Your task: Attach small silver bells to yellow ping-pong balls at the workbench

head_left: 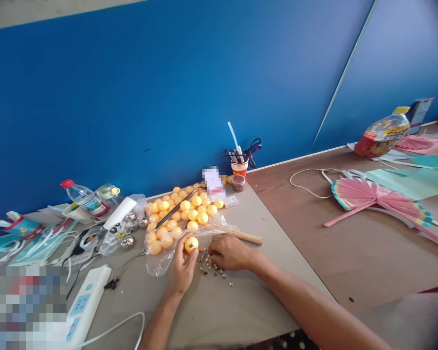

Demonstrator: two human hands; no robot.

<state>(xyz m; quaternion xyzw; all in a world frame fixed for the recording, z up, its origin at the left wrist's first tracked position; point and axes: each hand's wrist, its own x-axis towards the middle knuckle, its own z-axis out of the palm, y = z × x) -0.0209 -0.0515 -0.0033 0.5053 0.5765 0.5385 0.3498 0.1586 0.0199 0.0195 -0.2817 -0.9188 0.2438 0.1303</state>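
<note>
An orange ping-pong ball (191,241) with a small dark spot on its side is gripped in the fingers of my left hand (183,267). My right hand (228,252) is bent down over a scatter of tiny shiny pieces (214,270) on the grey table. Its fingertips are among them, and whether they pinch one is hidden. Behind both hands spreads a clear plastic bag (159,262) with many more orange balls (172,225). Dark tweezers (175,210) lie across these balls.
Wooden sticks (246,236) lie behind my right hand. A paper cup (240,168) with tools and a small round tub (238,183) stand at the wall. At left are a power strip (88,301), cables and bottles. A pink paper fan (374,194) lies at right.
</note>
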